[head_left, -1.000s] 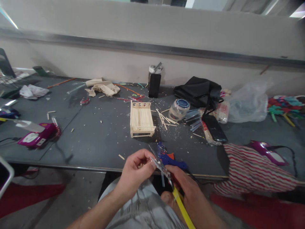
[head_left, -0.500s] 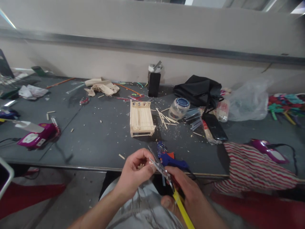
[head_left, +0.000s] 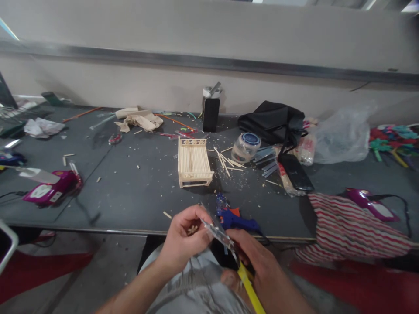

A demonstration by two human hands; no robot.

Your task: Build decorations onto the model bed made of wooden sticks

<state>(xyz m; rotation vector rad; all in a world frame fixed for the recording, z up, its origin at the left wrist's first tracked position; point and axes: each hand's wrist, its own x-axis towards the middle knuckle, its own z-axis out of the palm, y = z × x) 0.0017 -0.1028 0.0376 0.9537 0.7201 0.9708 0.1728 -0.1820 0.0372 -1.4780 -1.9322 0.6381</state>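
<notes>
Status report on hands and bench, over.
Left hand gripping small sticks. Right hand holding yellow-handled scissors. Miniature wooden bed upright on bench. Blue glue gun just beyond scissors.

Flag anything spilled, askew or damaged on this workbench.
Loose sticks lie crisscrossed beside the small stick-built bed, with pale crumbs strewn around them, so that patch looks spilled. The striped cloth droops over the front edge of the workbench, rumpled and askew. No damage is plain to see.
</notes>
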